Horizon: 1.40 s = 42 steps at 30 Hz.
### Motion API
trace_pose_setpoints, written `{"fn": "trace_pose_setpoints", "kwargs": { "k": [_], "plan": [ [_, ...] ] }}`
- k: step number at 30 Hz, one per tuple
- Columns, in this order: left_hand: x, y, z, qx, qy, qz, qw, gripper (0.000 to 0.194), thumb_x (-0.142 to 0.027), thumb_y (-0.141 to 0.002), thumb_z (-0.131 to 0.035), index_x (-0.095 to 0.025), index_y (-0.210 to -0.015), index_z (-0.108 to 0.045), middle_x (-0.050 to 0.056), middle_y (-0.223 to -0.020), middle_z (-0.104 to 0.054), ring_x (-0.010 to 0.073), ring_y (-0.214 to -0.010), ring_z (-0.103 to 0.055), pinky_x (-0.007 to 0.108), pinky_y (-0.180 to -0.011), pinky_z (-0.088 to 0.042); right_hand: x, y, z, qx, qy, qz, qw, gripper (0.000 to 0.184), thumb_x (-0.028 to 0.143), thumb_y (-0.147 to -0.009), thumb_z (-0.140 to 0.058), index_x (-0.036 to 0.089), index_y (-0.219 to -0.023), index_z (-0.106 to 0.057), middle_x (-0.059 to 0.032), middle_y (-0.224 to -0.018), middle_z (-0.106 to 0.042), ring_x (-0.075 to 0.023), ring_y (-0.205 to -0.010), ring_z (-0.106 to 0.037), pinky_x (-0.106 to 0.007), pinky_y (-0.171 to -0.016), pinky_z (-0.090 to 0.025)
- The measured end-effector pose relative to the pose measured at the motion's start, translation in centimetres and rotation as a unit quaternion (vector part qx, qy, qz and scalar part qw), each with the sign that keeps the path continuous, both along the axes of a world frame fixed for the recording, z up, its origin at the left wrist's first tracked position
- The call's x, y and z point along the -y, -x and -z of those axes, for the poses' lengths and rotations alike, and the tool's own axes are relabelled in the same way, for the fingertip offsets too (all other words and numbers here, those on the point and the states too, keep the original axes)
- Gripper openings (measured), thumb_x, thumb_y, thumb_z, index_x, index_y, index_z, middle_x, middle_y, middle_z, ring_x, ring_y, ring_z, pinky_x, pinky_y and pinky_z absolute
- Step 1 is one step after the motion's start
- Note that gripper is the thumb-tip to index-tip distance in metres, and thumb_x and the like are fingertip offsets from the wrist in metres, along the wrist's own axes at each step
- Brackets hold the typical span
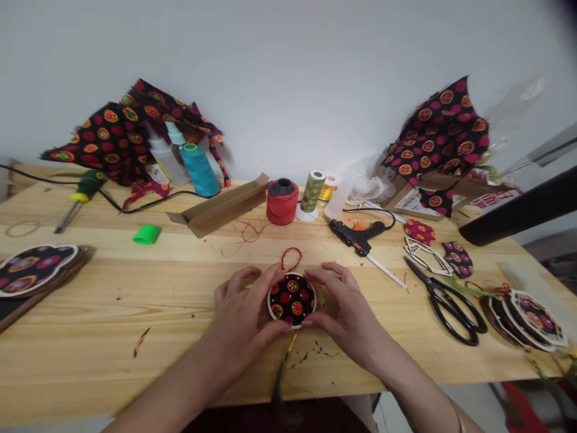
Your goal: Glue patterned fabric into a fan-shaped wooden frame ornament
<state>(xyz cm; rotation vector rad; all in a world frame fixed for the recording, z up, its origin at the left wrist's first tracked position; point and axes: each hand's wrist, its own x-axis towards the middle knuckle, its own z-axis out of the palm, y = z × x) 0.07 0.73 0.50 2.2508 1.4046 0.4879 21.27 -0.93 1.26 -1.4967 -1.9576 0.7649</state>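
A round ornament (292, 299) with a white rim and dark floral fabric lies at the table's front middle. From its top rises a red cord loop (292, 258); at its bottom hangs a green tassel (280, 373) on a yellow cord, reaching over the table edge. My left hand (247, 304) curls its fingers and thumb around the ornament's left rim. On the opposite rim, my right hand (340, 304) holds it between thumb and fingertips. Small dark scraps (311, 350) lie just in front of the ornament.
A glue gun (356, 234) and black-handled scissors (451, 304) lie on the right, near several finished ornaments (532, 319). Behind stand a red thread spool (282, 202), a green spool (312, 195) and a teal cone (198, 170). A screwdriver (83, 195) and green cap (146, 234) lie left.
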Motion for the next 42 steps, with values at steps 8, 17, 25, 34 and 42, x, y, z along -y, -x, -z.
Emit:
{"fn": "trace_pose_setpoints", "kwargs": {
  "k": [8,17,25,34,42],
  "plan": [
    [0.1,-0.2,-0.7,-0.015,0.014,0.002,1.0,0.072,-0.039,-0.081,-0.066,-0.027,-0.142,-0.03,0.007,-0.137,-0.055,0.0344,-0.124,-0.037,0.054,-0.097,-0.027,0.1,0.1,-0.2,0.001,-0.004,-0.007,1.0,0.058,0.016,-0.074,-0.075,0.028,-0.126,-0.052,-0.0065,-0.127,-0.054,-0.0257,-0.13,-0.035,-0.046,-0.106,-0.035],
    [0.2,-0.6,-1.5,-0.005,0.037,0.008,0.999,0.069,-0.038,-0.082,-0.063,-0.027,-0.142,-0.031,0.009,-0.136,-0.054,0.0349,-0.125,-0.035,0.056,-0.098,-0.029,0.4,0.1,-0.4,-0.034,0.008,-0.019,0.999,0.06,0.012,-0.074,-0.074,0.029,-0.126,-0.05,-0.0049,-0.127,-0.052,-0.0242,-0.128,-0.036,-0.045,-0.107,-0.034],
    [0.2,-0.7,-1.9,-0.004,0.043,0.012,0.999,0.069,-0.038,-0.081,-0.064,-0.025,-0.142,-0.034,0.011,-0.135,-0.055,0.0358,-0.124,-0.038,0.057,-0.098,-0.031,0.2,0.1,-0.8,-0.059,-0.028,-0.044,0.997,0.056,0.016,-0.076,-0.075,0.029,-0.125,-0.049,-0.004,-0.127,-0.056,-0.0223,-0.12,-0.044,-0.042,-0.103,-0.038],
    [0.4,-0.5,-1.7,0.023,0.02,0.013,0.999,0.065,-0.038,-0.081,-0.064,-0.03,-0.14,-0.036,0.007,-0.135,-0.056,0.0347,-0.125,-0.041,0.057,-0.099,-0.032,0.3,0.4,-1.6,-0.055,-0.012,-0.045,0.997,0.058,0.027,-0.074,-0.078,0.027,-0.125,-0.05,-0.0059,-0.126,-0.057,-0.0249,-0.121,-0.045,-0.046,-0.103,-0.037],
    [0.2,0.1,-2.4,0.072,0.02,-0.045,0.996,0.047,-0.036,-0.089,-0.049,-0.017,-0.132,-0.046,0.012,-0.132,-0.058,0.0306,-0.123,-0.045,0.054,-0.101,-0.035,0.7,1.0,-1.7,-0.017,-0.007,-0.023,1.0,0.071,0.037,-0.067,-0.081,0.025,-0.128,-0.046,-0.0084,-0.127,-0.052,-0.0279,-0.121,-0.042,-0.046,-0.101,-0.039]
  ]
}}
